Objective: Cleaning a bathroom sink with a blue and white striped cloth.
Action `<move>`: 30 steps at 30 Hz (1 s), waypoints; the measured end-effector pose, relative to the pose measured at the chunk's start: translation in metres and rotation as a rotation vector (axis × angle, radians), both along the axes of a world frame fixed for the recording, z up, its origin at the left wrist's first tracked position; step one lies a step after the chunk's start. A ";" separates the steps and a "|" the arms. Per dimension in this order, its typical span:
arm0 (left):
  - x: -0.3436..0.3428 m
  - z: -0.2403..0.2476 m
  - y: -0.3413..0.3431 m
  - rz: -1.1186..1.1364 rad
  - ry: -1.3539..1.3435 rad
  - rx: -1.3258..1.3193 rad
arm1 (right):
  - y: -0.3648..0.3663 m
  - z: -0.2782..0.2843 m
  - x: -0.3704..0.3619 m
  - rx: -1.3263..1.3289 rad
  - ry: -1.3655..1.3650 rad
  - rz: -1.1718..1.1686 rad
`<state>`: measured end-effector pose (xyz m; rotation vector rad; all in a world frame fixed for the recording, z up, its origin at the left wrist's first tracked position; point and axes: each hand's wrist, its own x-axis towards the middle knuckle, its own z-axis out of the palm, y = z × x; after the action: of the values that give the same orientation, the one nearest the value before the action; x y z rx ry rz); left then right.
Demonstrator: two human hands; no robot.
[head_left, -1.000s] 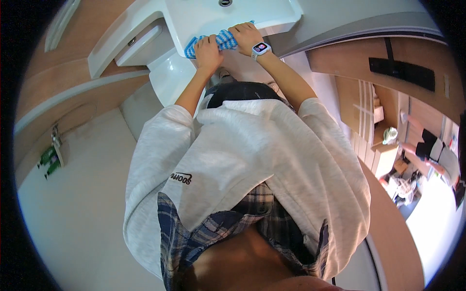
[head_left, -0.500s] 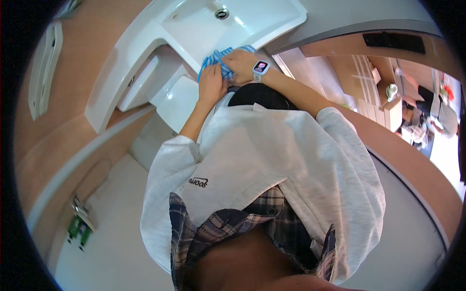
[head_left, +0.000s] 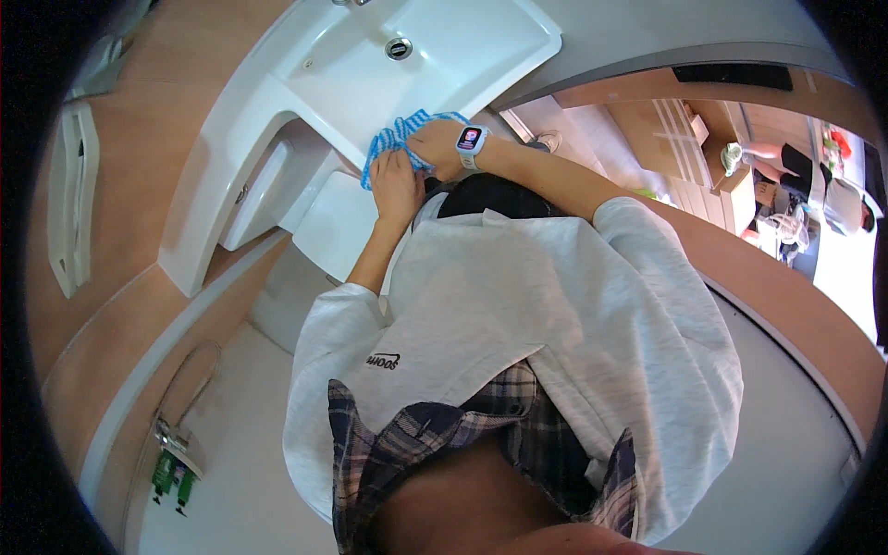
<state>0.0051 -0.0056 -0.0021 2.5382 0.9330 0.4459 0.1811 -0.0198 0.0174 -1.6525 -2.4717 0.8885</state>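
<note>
A blue and white striped cloth (head_left: 389,139) lies bunched over the front edge of the white sink (head_left: 361,97). My left hand (head_left: 398,185) grips its near side, with the fingers bent into the fabric. Beside it, my right hand (head_left: 437,148) presses on the cloth with curled fingers, and its fingertips are partly hidden by the folds. A pale watch (head_left: 470,141) with a lit screen is on my right wrist. Both hands are close together, against the front of my body.
The sink's drain (head_left: 399,49) lies beyond the cloth. Under the counter at left is a white toilet (head_left: 333,217). A hand shower (head_left: 172,437) and green bottles (head_left: 174,474) hang at lower left. Through the doorway at right, another person (head_left: 840,203) is among boxes and bags.
The view has shifted, so the sink sits slightly farther left. Both hands stay on the cloth, which now looks a little more spread along the sink's edge.
</note>
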 end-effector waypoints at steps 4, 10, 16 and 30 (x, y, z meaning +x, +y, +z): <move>0.021 -0.004 -0.007 0.055 0.071 -0.009 | -0.009 -0.018 0.018 0.170 0.045 0.043; 0.111 -0.035 -0.004 0.129 0.103 -0.031 | -0.015 -0.012 0.096 0.170 -0.015 -0.038; 0.244 -0.025 0.007 0.051 0.163 -0.057 | -0.028 -0.016 0.209 0.386 -0.138 -0.175; 0.111 -0.019 0.002 0.018 -0.065 -0.159 | -0.017 -0.001 0.096 0.218 -0.217 -0.127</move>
<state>0.1160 -0.0033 -0.0215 2.3599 0.9298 0.4388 0.2770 -0.0371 0.0160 -1.8875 -2.4525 0.4292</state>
